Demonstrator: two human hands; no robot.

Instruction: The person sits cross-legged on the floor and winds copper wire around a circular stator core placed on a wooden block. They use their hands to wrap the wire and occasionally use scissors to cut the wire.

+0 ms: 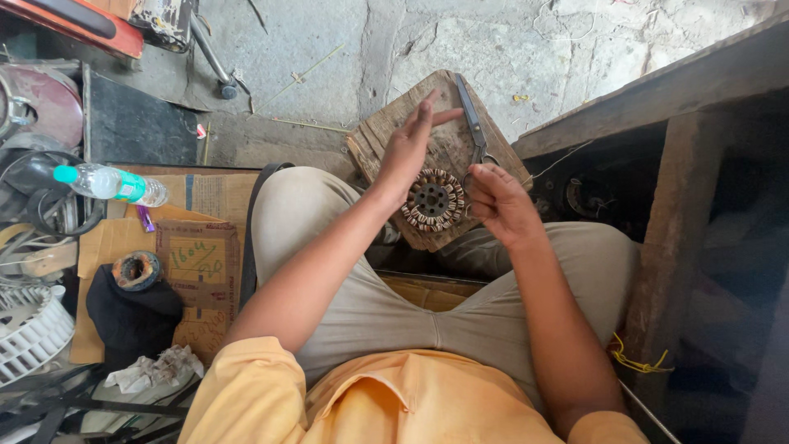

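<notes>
Left hand (408,148): held open and flat, fingers straight and together, edge-on above the wooden board (386,123); nothing is grasped. Its heel is seen just beside the wound stator (433,200); contact cannot be told.

Right hand (497,204): fingers curled inward into a loose clench, just beside the stator's right rim. Something thin may be pinched there, but it is too small to tell.

The stator is seen lying flat near the board's lower edge: a round ring of striped, brown-and-cream coil windings around a dark metal hub with small holes.

The board is rough, grooved and weathered, set tilted on the cracked concrete floor (329,49). Metal scissors (472,123) are laid along its right edge, blades toward the far corner.

Outward: beige trousers (370,304) and an orange shirt (370,403). To the left, flattened cardboard (201,271) is spread, with a clear plastic bottle (111,182) with a teal cap, a dark cloth (131,316) and a white ribbed fan wheel (29,333). A worn timber bench (657,82) is seen at right.
</notes>
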